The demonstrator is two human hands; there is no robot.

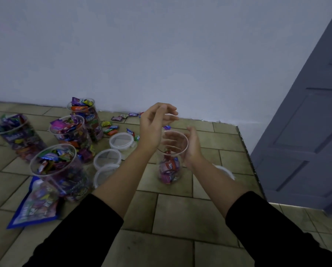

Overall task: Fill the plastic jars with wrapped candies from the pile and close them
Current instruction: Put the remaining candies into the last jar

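Observation:
A clear plastic jar [172, 160] stands on the tiled floor, its bottom third holding red and pink wrapped candies. My left hand [155, 124] hovers above its mouth with fingers loosely spread, and a small purple candy [167, 127] is in the air just under the fingertips. My right hand [193, 146] rests against the jar's right side, fingers relaxed. Several full jars [59, 168] stand at the left without lids. Loose candies [111, 130] lie by the wall.
Three white lids [121, 141] lie on the floor left of my left arm, another white lid [225, 171] shows behind my right forearm. A blue candy bag [36, 207] lies flat at the left. A grey door [305, 132] stands at the right.

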